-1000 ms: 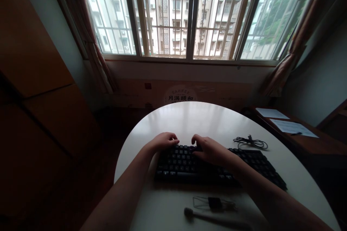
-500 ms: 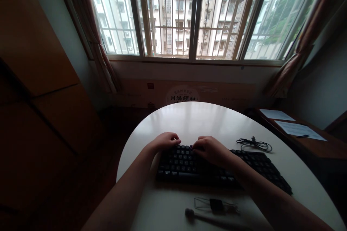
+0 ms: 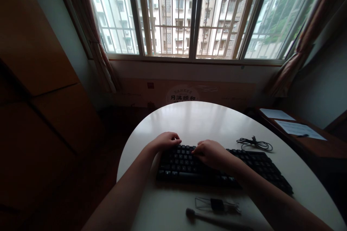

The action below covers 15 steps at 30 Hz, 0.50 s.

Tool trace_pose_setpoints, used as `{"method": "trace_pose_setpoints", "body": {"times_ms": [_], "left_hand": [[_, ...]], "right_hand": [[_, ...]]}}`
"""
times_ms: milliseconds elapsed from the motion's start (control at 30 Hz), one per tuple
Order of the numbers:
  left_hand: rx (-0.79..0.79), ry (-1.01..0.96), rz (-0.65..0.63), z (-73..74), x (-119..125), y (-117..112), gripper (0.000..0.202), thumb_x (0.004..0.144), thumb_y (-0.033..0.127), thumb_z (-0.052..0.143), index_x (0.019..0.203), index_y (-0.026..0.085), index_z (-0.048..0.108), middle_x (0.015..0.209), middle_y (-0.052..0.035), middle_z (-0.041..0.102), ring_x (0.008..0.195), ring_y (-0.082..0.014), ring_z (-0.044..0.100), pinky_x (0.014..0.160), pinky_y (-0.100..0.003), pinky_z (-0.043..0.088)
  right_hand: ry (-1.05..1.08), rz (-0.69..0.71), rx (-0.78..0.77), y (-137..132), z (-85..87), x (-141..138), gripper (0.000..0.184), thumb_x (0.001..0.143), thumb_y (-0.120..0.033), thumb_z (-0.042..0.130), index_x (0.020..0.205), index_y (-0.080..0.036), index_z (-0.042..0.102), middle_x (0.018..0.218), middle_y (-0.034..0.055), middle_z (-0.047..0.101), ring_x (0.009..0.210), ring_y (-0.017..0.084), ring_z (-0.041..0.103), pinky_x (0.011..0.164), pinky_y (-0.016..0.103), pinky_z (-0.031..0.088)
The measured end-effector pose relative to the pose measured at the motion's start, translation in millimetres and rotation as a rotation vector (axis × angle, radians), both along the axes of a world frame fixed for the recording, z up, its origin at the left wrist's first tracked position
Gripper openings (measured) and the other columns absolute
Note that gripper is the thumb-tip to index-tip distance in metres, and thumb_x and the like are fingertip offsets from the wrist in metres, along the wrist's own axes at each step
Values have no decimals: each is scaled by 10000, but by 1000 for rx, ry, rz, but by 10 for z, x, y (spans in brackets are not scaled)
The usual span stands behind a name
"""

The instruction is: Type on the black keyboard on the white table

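Observation:
A black keyboard (image 3: 187,169) lies across the white round table (image 3: 173,119). My left hand (image 3: 166,140) is curled at the keyboard's back left edge, fingers bent against it and the thumb pointing right. Over the upper middle keys, my right hand (image 3: 211,153) is closed in a pinch. A tiny reddish spot shows at its fingertips, too small to name. In front of the keyboard lie a wire tool with a black middle (image 3: 217,204), which looks like a keycap puller, and a toothbrush (image 3: 191,213) with dark bristles.
A coiled black cable (image 3: 256,144) rests behind the keyboard's right part. To the right, a brown side table (image 3: 322,148) bears paper sheets (image 3: 299,130) and a dark pen. A barred window (image 3: 193,25) and a printed carton (image 3: 130,94) stand beyond the table.
My right hand has shifted slightly toward me, from the keyboard's back edge onto the upper key rows, still pinched. My left hand stays in place.

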State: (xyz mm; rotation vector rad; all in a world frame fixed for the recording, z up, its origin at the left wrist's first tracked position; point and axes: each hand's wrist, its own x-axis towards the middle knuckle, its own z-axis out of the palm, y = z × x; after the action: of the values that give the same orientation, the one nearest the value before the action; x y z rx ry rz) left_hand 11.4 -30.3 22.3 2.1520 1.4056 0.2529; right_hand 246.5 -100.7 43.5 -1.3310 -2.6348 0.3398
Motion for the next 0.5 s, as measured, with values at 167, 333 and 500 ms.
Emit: {"method": "trace_pose_setpoints", "body": {"times_ms": [167, 333, 500], "left_hand": [[7, -4, 5, -6, 5, -5, 432, 784, 562, 504, 958, 220, 702, 956, -34, 691, 851, -201, 610, 658, -253, 420], [22, -12, 7, -22, -1, -4, 410, 788, 542, 501, 947, 222, 702, 929, -30, 694, 834, -197, 615, 657, -254, 420], [30, -1, 12, -16, -6, -14, 407, 790, 538, 497, 948, 225, 703, 941, -31, 695, 840, -203, 614, 656, -257, 420]], "right_hand": [[-61, -52, 57, -31, -11, -56, 288, 882, -251, 471, 998, -288, 732, 948, 31, 699, 805, 180, 635, 702, 263, 416], [-128, -61, 56, -110, 5, -103, 303, 911, -273, 439, 971, -234, 733, 928, 66, 691, 790, 184, 632, 693, 261, 406], [-133, -32, 37, -126, 7, -106, 302, 912, -284, 438, 937, -232, 734, 913, 65, 701, 784, 187, 634, 683, 262, 403]]}}
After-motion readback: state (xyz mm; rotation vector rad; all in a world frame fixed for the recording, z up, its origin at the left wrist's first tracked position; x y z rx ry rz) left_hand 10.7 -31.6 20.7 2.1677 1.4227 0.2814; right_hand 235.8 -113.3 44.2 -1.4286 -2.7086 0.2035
